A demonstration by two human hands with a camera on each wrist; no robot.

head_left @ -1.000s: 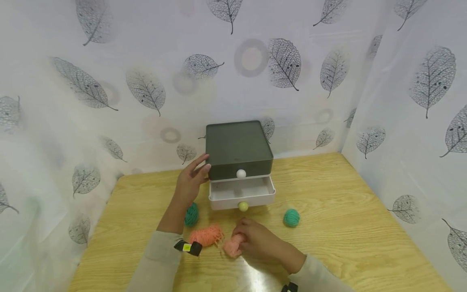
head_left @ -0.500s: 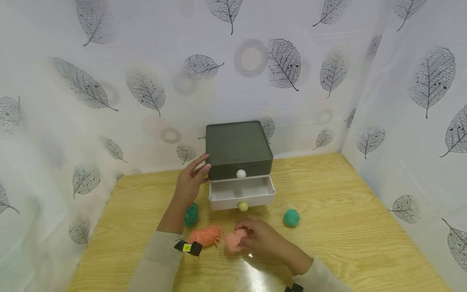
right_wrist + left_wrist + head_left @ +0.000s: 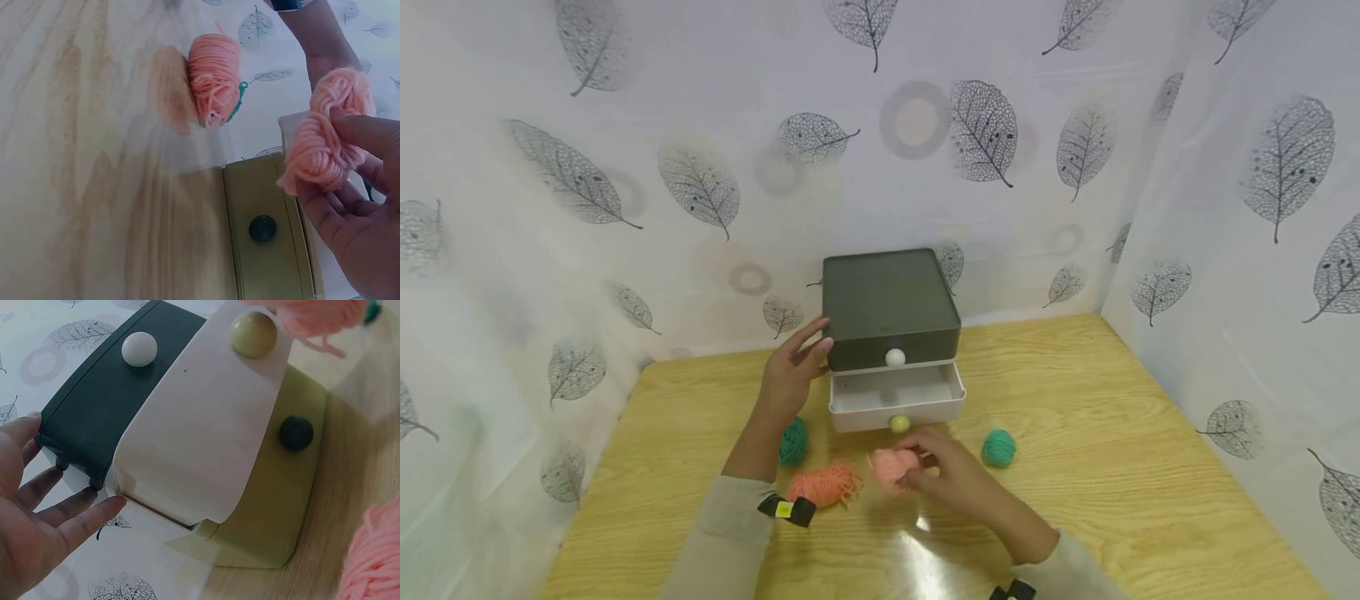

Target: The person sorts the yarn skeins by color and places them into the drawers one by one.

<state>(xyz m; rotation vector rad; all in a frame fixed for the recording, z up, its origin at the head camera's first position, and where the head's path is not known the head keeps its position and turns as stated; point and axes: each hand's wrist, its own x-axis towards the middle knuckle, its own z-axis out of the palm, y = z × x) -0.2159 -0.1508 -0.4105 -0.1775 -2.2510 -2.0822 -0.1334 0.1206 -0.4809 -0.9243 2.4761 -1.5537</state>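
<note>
Between thumb and fingers, my right hand (image 3: 958,475) pinches a pink ball of yarn (image 3: 891,468), held just above the table in front of the drawer box. The right wrist view shows this yarn (image 3: 315,147) wound in two bulges. My left hand (image 3: 786,379) rests with extended fingers against the left side of the drawer box (image 3: 887,296), which has a dark green top section with a white knob. Its white middle drawer (image 3: 859,421) with a yellowish knob is pulled out, and no yarn shows inside. Below it, an olive drawer (image 3: 269,481) with a dark knob is closed.
A coral-pink skein of yarn (image 3: 822,485) lies on the wooden table (image 3: 1112,475) beside my left forearm. One green yarn ball (image 3: 998,448) sits to the right, another (image 3: 793,442) partly behind the left forearm. A leaf-patterned curtain (image 3: 760,75) surrounds the table.
My right hand has raised the pink ball of yarn off the table and brought it up toward the pulled-out drawer. The left hand stays put on the box.
</note>
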